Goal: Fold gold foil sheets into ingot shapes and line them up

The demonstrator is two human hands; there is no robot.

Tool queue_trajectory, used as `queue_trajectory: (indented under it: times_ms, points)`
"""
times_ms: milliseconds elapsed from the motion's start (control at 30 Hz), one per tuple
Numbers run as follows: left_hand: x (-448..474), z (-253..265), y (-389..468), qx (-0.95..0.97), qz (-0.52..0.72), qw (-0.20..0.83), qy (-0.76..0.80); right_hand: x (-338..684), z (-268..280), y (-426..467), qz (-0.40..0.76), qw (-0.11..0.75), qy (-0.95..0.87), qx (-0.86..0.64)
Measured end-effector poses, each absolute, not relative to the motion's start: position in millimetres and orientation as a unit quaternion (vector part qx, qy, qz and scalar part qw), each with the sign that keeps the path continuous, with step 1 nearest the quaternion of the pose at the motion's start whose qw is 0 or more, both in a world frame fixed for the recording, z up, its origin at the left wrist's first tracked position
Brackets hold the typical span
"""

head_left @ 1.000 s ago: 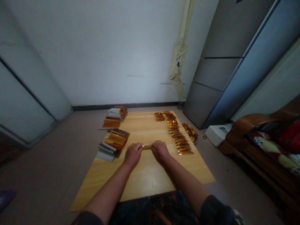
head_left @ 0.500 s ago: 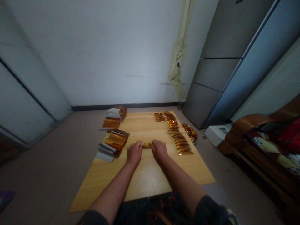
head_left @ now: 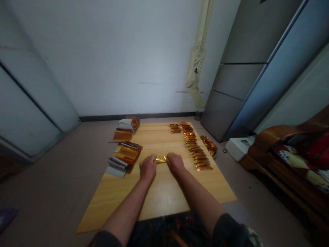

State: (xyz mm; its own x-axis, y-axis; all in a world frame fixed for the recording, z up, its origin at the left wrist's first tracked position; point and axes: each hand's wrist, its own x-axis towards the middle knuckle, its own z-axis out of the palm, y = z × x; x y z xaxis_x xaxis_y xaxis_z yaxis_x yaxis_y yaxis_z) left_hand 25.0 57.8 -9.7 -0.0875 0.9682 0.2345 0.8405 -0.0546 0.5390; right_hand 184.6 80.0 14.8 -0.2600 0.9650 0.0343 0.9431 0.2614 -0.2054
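Note:
A narrow folded piece of gold foil paper [head_left: 161,160] stretches between my two hands, over the middle of the wooden board. My left hand [head_left: 148,167] is closed on its left end, and my right hand [head_left: 175,163] grips the right end. The fingers hide both ends. To the left of my left hand lies a stack of gold foil sheets [head_left: 127,156] with grey-white backs. On the right, a long row of folded gold foil pieces [head_left: 195,151] runs along the board's edge.
The wooden board [head_left: 164,202] spans the space before me. A second foil stack [head_left: 123,134] lies at the far left. Beyond the right edge, a container of folded gold pieces [head_left: 209,145] stands low. A white box [head_left: 238,148], wooden seat [head_left: 277,137] and grey fridge [head_left: 233,79] are farther right.
The foil strip between my hands now shows a brighter, shinier gold face, as if tilted or turned. Both hands keep their hold in almost the same place.

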Motion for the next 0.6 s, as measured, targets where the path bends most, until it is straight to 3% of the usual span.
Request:
queue_trajectory:
  times_ms: [467,600]
  points:
    - [29.9,-6.9,53.5,0.683,0.19,0.045,0.704,177.9,6.9,85.7,0.023,0.044,-0.79,-0.611]
    - [30.7,-1.9,52.3,0.683,0.169,0.047,0.709,181.6,12.2,80.3,0.064,0.085,-0.784,-0.611]
